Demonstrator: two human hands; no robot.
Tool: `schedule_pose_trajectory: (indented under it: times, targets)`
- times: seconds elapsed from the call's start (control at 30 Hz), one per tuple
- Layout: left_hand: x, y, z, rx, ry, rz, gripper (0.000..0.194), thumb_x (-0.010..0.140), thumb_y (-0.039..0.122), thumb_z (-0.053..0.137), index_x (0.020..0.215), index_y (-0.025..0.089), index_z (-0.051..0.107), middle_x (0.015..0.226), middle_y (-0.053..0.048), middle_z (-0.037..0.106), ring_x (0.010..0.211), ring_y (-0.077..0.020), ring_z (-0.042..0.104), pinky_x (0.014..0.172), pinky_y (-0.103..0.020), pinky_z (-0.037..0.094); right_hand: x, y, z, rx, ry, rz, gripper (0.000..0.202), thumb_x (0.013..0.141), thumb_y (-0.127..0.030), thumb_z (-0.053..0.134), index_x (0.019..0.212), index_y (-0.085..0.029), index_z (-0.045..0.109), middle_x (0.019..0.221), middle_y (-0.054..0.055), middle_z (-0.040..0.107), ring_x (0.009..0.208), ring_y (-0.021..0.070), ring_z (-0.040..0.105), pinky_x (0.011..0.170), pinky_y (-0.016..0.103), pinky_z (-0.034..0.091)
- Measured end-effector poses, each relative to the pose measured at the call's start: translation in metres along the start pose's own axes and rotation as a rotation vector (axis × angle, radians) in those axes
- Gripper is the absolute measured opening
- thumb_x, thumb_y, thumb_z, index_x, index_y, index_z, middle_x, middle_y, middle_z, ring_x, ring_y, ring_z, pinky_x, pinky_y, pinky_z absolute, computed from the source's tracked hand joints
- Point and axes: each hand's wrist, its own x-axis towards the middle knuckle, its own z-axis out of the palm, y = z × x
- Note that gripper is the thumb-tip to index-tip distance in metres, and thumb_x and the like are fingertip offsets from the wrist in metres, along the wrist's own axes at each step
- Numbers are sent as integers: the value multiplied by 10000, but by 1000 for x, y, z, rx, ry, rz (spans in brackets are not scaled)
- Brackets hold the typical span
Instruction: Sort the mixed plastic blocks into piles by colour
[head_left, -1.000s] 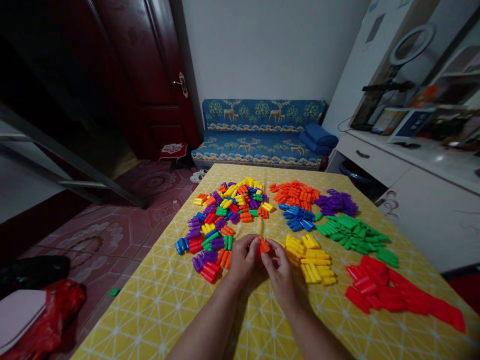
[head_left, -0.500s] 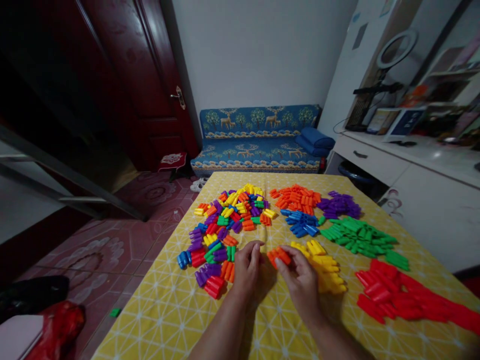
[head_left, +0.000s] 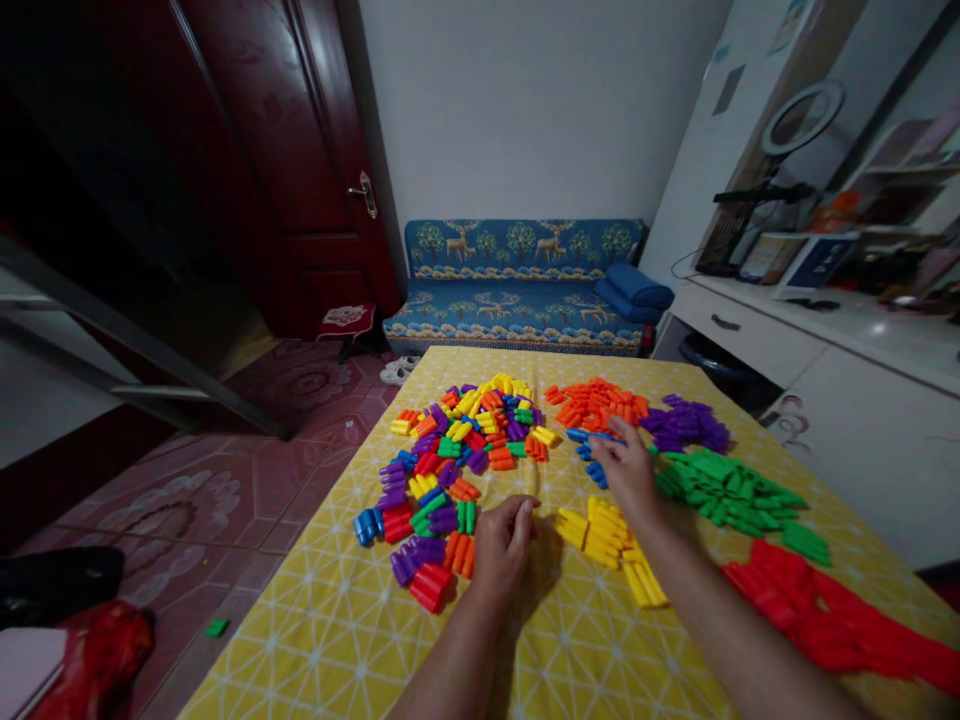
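My left hand [head_left: 504, 545] rests on the yellow patterned cloth, fingers curled in, with no block visible in it. It lies just right of a mixed heap of coloured plastic blocks [head_left: 456, 449]. My right hand [head_left: 628, 468] reaches over the blue blocks [head_left: 592, 462], covering part of them. Its thumb and fingers are apart, and no held block shows. Beyond the fingertips is a pile of orange blocks [head_left: 592, 402]. Yellow blocks [head_left: 604, 535] lie below the right hand, partly behind the forearm.
Purple blocks [head_left: 686, 424], green blocks [head_left: 731, 488] and red blocks [head_left: 832, 615] form separate piles along the table's right side. A blue patterned sofa [head_left: 517, 295] stands beyond the table [head_left: 360, 640]. A white cabinet [head_left: 862, 410] is at the right, and a green block [head_left: 217, 627] lies on the floor.
My right hand has moved forward from beside the left hand to the blue and orange piles. The orange block it held no longer shows in it. My left hand stays nearly in place.
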Motion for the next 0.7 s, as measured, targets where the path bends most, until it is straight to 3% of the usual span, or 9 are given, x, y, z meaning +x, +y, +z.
schedule_pose_trajectory:
  times: [0.13,0.23,0.4,0.5,0.6,0.7]
  targets:
    - [-2,1,-1,21,35,29,371,938,390,443,789,142,676,627,-10,595,608,-136,540,589,-239,369,-100,-5,35,64,-168,23,425,819,-389,594,1190,-185,552,1178,127,643,845,187,668,718,323,566]
    - [-4,2,-2,18,42,49,355,933,361,456,743,137,656,650,-16,614,621,-130,540,581,-226,366,-140,-6,52,89,-159,52,326,847,-364,555,1118,-186,592,1065,105,686,918,205,669,808,346,557]
    - [-7,2,-1,50,93,104,318,940,310,449,776,146,666,683,-28,648,636,-134,579,592,-224,403,-145,-6,51,-6,-230,-2,286,868,-331,513,1125,-225,580,1081,87,684,984,215,660,851,365,547]
    - [-7,6,-11,160,158,190,273,939,279,456,828,161,675,773,-46,682,723,-151,619,674,-247,449,-144,-15,45,-139,-331,-40,275,874,-301,497,1136,-254,564,1073,72,683,991,218,657,841,355,543]
    - [-2,10,-38,355,311,298,225,928,261,477,884,176,680,835,-58,694,810,-176,628,760,-290,467,-148,-24,42,-389,-462,-166,400,770,-198,576,1165,-259,572,1132,61,661,1041,237,629,905,366,503]
    - [5,6,-74,584,461,262,217,916,293,500,939,196,693,935,-72,701,942,-224,607,876,-370,455,-151,-25,45,-571,-524,-292,643,677,-170,653,1297,-276,523,1268,57,598,1142,269,571,967,399,463]
